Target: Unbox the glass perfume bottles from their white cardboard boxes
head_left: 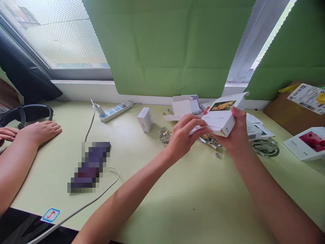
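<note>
Box [223, 117], white with a yellow-flower picture, sits pinched between right hand [235, 135] fingers underneath and left hand [183, 134] fingers at its open flap, above the bench [177, 196].

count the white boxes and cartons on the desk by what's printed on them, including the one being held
Yellow-flower picture carton, held in the left hand and right hand: 1
Red-flower picture carton, lying flat at the right: 1
Plain small white box, upright by the power strip: 1
Open plain white box behind the hands: 1
Total: 4; the pile behind the held carton is too hidden to count.
</note>
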`<state>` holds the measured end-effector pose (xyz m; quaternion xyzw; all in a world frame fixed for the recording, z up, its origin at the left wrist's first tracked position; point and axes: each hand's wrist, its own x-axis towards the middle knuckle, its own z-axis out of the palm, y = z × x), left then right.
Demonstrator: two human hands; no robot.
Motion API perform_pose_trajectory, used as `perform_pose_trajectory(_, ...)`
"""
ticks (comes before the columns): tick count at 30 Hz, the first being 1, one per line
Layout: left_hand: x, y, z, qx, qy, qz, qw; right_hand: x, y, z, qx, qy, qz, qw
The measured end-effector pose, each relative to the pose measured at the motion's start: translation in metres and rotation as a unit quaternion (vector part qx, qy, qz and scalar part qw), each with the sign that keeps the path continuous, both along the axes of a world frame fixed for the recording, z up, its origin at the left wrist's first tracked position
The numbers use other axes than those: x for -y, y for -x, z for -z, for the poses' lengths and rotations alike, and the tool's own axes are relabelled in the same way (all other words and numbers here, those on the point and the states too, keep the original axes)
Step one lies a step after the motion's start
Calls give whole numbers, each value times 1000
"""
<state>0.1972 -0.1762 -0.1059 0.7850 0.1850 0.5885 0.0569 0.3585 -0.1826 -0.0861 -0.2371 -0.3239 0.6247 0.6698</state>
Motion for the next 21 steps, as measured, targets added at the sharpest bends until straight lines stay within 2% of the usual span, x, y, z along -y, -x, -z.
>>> perform_pose_trajectory(5,1,-1,0,3,-23,28,999,0,-2,1,9,-7,-6,1000)
perform_pose_trajectory(8,1,-2,2,21,-19,11,1000,0,-1,0,6,-4,3,1000)
perform_pose_trajectory(13,1,-1,3,39,-3,7,999,0,-1,-3,-26,-47,25,998)
perform_pose_trajectory(21,2,-2,3,51,-20,26,998,-3,-4,0,-25,-37,1,999)
